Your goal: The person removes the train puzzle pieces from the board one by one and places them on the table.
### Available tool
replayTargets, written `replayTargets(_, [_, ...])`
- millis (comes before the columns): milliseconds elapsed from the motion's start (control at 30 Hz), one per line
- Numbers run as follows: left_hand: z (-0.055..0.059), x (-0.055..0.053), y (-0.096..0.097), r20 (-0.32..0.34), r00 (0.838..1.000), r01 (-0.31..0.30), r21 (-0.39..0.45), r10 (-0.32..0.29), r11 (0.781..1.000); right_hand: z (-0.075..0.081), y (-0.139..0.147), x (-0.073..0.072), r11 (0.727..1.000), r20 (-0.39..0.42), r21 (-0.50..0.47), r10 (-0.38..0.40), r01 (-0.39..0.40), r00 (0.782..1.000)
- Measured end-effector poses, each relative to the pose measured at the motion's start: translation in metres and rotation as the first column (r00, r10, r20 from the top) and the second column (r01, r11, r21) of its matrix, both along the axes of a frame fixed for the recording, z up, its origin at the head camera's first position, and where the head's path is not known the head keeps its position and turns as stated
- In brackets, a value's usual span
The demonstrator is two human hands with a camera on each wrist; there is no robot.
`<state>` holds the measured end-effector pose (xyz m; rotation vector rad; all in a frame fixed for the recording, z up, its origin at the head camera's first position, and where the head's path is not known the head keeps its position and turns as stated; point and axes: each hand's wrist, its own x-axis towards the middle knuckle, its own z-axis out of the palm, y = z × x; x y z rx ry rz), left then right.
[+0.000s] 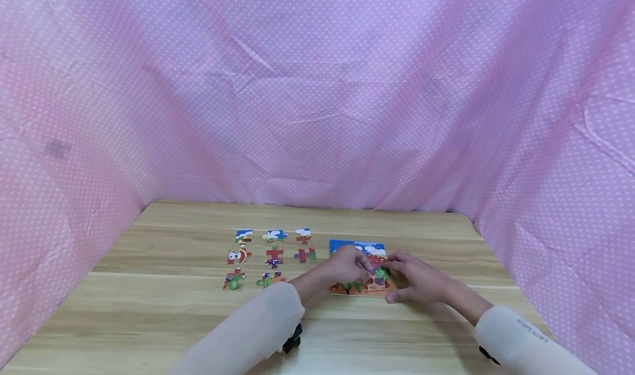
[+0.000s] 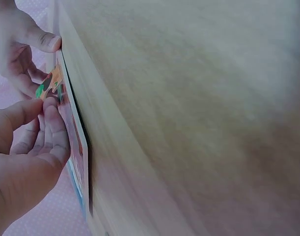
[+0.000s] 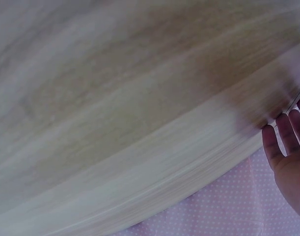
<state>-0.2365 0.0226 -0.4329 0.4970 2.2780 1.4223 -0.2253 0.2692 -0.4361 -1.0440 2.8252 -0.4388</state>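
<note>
My left hand (image 1: 345, 266) reaches over a picture puzzle board (image 1: 357, 244) with blue sky, clouds and an orange lower part. Between its thumb and fingertips it pinches an orange and green puzzle piece (image 2: 50, 83), tilted close over the board's lower right part. My right hand (image 1: 420, 278) is at the board's right side, its fingers spread and relaxed. In the left wrist view, the right thumb (image 2: 50, 43) lies at the board's edge. The right wrist view shows only some right fingers (image 3: 287, 132) near that edge.
Left of the board, several loose puzzle pieces lie in rows on the wooden table (image 1: 188, 320), among them one with cartoon eyes (image 1: 237, 256) and a red one (image 1: 305, 255). A pink dotted cloth (image 1: 317, 116) hangs behind and along both sides.
</note>
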Motion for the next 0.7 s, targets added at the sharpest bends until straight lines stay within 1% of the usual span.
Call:
replayTargets(167, [-0.002,0.001,-0.009,0.044,0.999,-0.012,0.052,0.009,0.999,0.002,0.000,0.002,1.000,-0.002,-0.004,-0.002,0.002,1.000])
replayTargets(267, [-0.004,0.001,-0.016,0.048,0.999,-0.016,0.077,0.012,0.997,0.003,0.000,0.002,1.000,0.003,-0.004,-0.014,0.014,1.000])
replayTargets(500, [-0.002,0.000,-0.037,0.031,0.999,-0.019,0.059,0.017,0.998,0.004,-0.002,0.003,0.999,0.035,0.012,-0.045,0.044,0.998])
replayTargets(567, [-0.001,0.000,-0.045,0.034,0.999,-0.016,0.053,0.014,0.998,0.005,-0.003,0.003,0.998,0.047,0.018,-0.058,0.057,0.997])
replayTargets(700, [0.003,-0.002,-0.059,0.011,1.000,-0.006,0.029,0.005,1.000,0.004,-0.003,0.003,0.997,0.054,0.027,-0.072,0.071,0.996])
